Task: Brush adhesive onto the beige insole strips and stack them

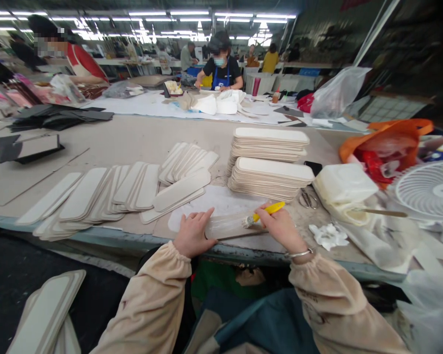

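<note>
My left hand [195, 230] grips the left end of a long pale panel [227, 223], thumb at its near edge and forefinger at its far edge. The panel lies flat near the table's front edge, with a wet-looking, streaky surface. In my right hand [280, 228] is a brush with a yellow handle [273, 208]; its whitish bristles [248, 221] touch the panel toward the right. Under the panel is a pale sheet [177, 210]. Fanned-out cream panels with rounded corners [133, 189] lie to the left, and two neat stacks [271, 174] stand behind my right hand.
Right of my hand are scissors [307, 199], a crumpled white piece [328, 236], a white container [349, 184], a stick [384, 213], a white fan [433, 191] and an orange bag [387, 142]. More panels [46, 314] lie lower left. A co-worker [221, 69] sits across the table.
</note>
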